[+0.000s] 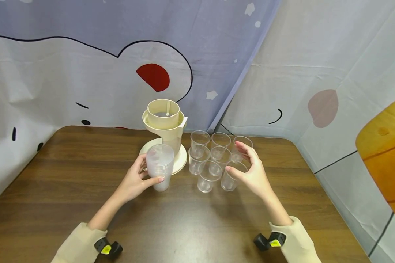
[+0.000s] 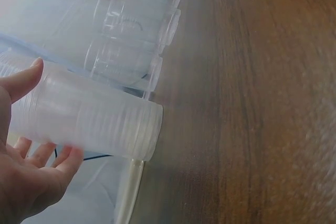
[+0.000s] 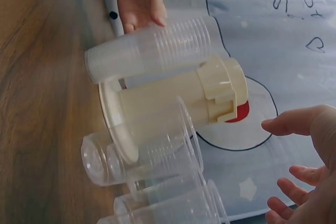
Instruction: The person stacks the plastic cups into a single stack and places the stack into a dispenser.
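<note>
My left hand [image 1: 135,181] grips a stack of nested clear plastic cups [image 1: 160,160], thumb on the near side and fingers round the far side. The stack stands roughly upright; whether its bottom touches the table I cannot tell. Over the right end of a group of single clear cups [image 1: 205,184] is my right hand [image 1: 255,177], thumb and fingers spread. In the right wrist view that hand [image 3: 310,166] is apart from the cups [image 3: 142,150] and holds nothing. Some cups overlap, so their far sides are partly hidden.
A cream plastic cup dispenser [image 1: 166,128] with a round base [image 1: 181,164] stands right behind the stack. Everything is on a brown wooden table [image 1: 184,226]. A printed cloth [image 1: 112,84] hangs behind the table and along its right side.
</note>
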{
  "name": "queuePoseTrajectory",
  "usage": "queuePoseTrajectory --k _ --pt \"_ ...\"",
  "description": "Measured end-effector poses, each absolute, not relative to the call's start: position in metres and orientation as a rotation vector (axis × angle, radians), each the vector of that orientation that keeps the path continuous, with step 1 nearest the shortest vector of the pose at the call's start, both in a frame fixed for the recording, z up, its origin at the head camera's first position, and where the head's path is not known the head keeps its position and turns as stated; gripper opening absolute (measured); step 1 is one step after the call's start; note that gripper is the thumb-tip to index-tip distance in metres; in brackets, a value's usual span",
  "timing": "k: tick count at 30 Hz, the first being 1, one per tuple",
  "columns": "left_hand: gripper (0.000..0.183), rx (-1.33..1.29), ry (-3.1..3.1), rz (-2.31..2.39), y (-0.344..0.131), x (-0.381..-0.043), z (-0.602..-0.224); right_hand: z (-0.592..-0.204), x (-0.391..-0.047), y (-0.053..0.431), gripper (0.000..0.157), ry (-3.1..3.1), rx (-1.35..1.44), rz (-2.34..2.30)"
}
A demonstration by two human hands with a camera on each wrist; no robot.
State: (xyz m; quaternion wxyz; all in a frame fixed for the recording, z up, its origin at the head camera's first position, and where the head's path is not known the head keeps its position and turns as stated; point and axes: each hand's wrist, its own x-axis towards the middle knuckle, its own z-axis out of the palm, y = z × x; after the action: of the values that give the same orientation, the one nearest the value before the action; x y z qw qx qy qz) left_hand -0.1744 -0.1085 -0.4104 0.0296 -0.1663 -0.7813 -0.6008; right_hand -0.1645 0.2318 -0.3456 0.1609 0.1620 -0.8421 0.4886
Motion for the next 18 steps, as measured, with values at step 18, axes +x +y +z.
queuePoseTrajectory --k 18 --pt "0.075 -0.501 -2.428 -1.84 -0.109 -0.175 -0.41 -0.357 -0.159 0.257 0.075 -2.469 0.357 1.405"
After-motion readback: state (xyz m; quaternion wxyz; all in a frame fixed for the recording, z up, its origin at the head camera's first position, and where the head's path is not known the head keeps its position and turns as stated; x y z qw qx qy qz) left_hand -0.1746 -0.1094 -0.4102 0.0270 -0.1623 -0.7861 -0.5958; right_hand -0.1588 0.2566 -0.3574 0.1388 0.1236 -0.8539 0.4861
